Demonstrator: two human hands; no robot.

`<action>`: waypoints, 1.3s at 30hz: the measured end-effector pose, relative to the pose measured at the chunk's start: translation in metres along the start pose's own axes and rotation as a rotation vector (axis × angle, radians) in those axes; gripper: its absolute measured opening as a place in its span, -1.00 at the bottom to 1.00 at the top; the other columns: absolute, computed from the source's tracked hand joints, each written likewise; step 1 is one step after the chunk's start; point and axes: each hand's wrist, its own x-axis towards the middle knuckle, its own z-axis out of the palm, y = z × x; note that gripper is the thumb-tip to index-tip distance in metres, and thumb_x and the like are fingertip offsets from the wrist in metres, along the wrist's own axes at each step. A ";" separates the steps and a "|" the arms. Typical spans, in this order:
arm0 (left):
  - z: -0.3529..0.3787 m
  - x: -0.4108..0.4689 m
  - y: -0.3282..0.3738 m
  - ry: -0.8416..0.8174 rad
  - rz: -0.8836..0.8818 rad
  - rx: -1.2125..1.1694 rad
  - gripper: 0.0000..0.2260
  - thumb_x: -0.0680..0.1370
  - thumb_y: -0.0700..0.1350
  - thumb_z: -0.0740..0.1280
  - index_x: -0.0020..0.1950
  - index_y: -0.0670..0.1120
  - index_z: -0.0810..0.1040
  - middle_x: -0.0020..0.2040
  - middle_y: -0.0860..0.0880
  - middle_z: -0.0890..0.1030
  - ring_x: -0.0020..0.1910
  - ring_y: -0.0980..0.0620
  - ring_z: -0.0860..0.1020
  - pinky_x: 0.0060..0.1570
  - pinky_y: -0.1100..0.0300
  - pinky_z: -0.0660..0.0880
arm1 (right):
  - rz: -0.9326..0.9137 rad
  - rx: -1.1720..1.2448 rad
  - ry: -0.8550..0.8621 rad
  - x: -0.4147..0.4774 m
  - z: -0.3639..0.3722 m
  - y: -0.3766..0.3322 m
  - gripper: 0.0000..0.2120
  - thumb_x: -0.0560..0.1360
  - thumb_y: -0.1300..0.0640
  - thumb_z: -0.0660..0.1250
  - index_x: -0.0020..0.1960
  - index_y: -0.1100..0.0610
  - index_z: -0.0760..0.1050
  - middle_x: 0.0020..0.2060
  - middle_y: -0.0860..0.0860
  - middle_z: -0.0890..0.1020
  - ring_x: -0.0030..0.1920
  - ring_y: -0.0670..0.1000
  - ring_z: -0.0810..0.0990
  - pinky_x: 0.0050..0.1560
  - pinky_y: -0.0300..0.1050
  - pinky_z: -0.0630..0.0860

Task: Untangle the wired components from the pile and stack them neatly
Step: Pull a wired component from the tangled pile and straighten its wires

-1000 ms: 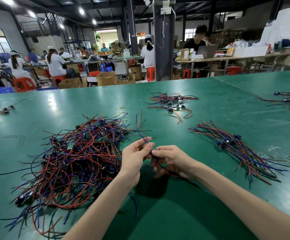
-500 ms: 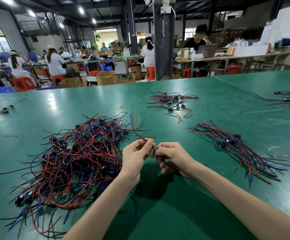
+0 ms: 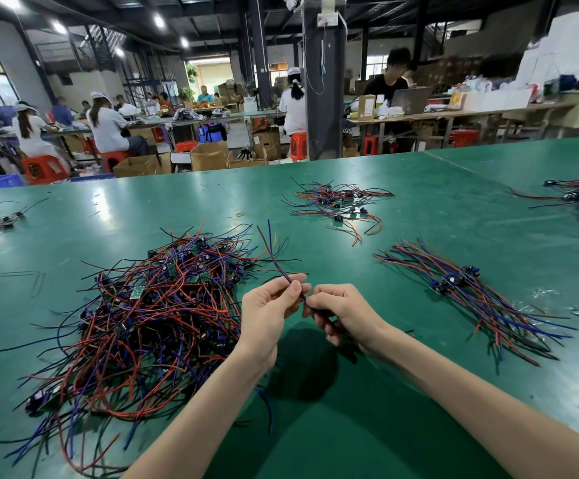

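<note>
- Nearest, the left hand [image 3: 264, 309] is pinching a wired component [image 3: 273, 254] between thumb and forefinger, with its red and blue leads fanning up and away. The right hand [image 3: 345, 314], just beside it, is curling its fingers round the dark leads at the other end. The component's small body is hiding between the two hands.
- To the left, the tangled pile [image 3: 150, 316] is lying on the green table [image 3: 350, 437], and a stray blue lead [image 3: 268, 407] is trailing under the left forearm. Snagging it would probably be dragging neighbours out of the pile.
- To the right, the neat stack [image 3: 460, 295] is lying well apart — a careless drop there could be skewing its aligned leads.
- Farther back, a loose cluster [image 3: 336, 203] is sitting alone.
</note>
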 end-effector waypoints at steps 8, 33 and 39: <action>0.001 0.002 -0.003 0.062 0.019 0.014 -0.90 0.49 -0.32 0.37 -0.13 -0.16 0.64 -0.29 -0.03 0.66 -0.40 0.21 0.51 -0.29 0.40 0.48 | -0.044 -0.056 0.075 0.001 0.001 0.000 -0.68 0.48 0.29 0.24 -0.42 0.11 0.52 -0.58 0.01 0.42 -0.64 -0.07 0.26 -0.63 -0.32 0.22; -0.001 0.004 -0.010 0.118 0.177 0.215 -0.86 0.44 -0.24 0.46 -0.27 -0.02 0.68 -0.33 0.06 0.65 -0.32 0.18 0.53 -0.20 0.38 0.48 | -0.040 -0.037 0.103 0.003 -0.001 0.001 -0.66 0.51 0.22 0.26 -0.44 0.10 0.51 -0.58 -0.03 0.38 -0.63 -0.12 0.23 -0.63 -0.35 0.13; -0.003 0.007 -0.011 0.156 0.175 0.197 -0.82 0.43 -0.20 0.48 -0.33 0.04 0.69 -0.33 0.08 0.66 -0.32 0.20 0.54 -0.20 0.41 0.47 | -0.066 -0.095 0.117 0.004 -0.003 0.002 -0.66 0.50 0.23 0.27 -0.44 0.09 0.51 -0.58 -0.01 0.39 -0.62 -0.11 0.24 -0.62 -0.33 0.16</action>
